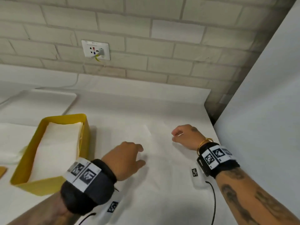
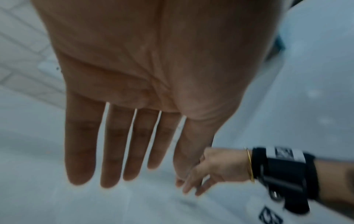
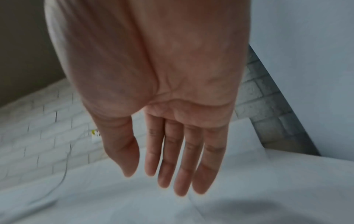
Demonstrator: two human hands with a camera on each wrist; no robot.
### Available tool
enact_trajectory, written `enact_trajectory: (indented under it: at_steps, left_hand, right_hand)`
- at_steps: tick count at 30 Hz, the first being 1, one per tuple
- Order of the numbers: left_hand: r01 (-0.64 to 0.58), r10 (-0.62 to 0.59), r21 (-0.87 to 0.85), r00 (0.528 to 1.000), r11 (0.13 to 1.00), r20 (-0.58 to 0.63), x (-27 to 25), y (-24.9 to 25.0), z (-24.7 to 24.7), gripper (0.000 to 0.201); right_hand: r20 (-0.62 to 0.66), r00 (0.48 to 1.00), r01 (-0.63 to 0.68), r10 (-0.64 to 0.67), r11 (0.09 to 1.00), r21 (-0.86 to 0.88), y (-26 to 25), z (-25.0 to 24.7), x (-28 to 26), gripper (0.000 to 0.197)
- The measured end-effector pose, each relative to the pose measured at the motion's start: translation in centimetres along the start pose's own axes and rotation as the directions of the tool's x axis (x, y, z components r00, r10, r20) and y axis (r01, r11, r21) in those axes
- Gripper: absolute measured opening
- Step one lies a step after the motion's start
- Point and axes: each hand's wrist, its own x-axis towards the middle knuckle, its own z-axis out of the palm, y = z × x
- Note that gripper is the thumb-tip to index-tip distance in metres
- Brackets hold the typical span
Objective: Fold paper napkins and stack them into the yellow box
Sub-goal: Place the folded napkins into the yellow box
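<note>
The yellow box [image 1: 83,137] stands at the left of the white table and holds a stack of folded white napkins [image 1: 58,146]. A flat white napkin [image 1: 158,148], barely distinct from the tabletop, lies between my hands; one of its corners shows near the middle. My left hand [image 1: 139,157] hovers just over the napkin's left part, palm down and fingers straight [image 2: 113,151]. My right hand [image 1: 176,135] is at the napkin's far right side, its fingers straight [image 3: 184,159] and holding nothing. The right hand [image 2: 208,171] also appears in the left wrist view.
A pile of loose white napkins [image 1: 9,140] lies left of the box, with a white tray [image 1: 40,101] behind it. A brick wall with a socket [image 1: 95,50] and cable closes the back. A white panel [image 1: 259,103] borders the right. A square marker [image 1: 194,172] sits on the table.
</note>
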Motion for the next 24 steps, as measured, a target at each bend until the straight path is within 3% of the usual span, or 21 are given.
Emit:
enact_trajectory:
  at_steps: [4, 6, 12, 16, 18, 21, 24]
  left_hand:
    - [0.152, -0.153, 0.033, 0.987, 0.988, 0.047, 1.4, 2.5, 4.5, 0.059]
    - [0.2, -0.201, 0.033, 0.979, 0.979, 0.032, 1.6, 3.0, 5.3, 0.059]
    - [0.334, -0.333, -0.188, 0.942, 0.923, 0.042, 1.6, 1.4, 5.1, 0.073]
    - [0.31, -0.324, -0.341, 0.946, 0.887, 0.018, 1.1, -0.9, 4.1, 0.056]
    - [0.264, -0.293, -0.414, 0.956, 0.871, -0.009, 0.9, -2.2, 3.1, 0.049]
    - [0.215, -0.269, -0.575, 0.963, 0.789, -0.01, 0.5, -3.8, 1.9, 0.037]
    - [0.114, -0.301, -0.745, 0.946, 0.657, -0.121, 0.1, -4.2, 1.7, 0.037]
  right_hand:
    - [0.052, 0.998, -0.021, 0.024, 0.999, -0.042, 2.0, 1.1, 0.6, 0.05]
    - [0.068, 0.998, -0.004, 0.007, 0.999, -0.049, 2.5, 1.4, 0.7, 0.053]
    - [0.118, 0.993, 0.012, -0.018, 0.999, 0.05, 3.8, 2.2, 0.6, 0.027]
    - [0.058, 0.995, 0.067, -0.086, 0.962, 0.265, 4.0, 2.3, -0.7, 0.015]
    - [0.075, 0.992, 0.051, -0.099, 0.875, 0.482, 3.5, 1.8, -1.7, 0.014]
    - [0.152, 0.974, -0.018, -0.17, 0.608, 0.794, 2.7, 1.0, -3.3, 0.016]
    - [0.161, 0.959, -0.039, -0.231, 0.457, 0.889, 1.6, 0.5, -4.4, 0.022]
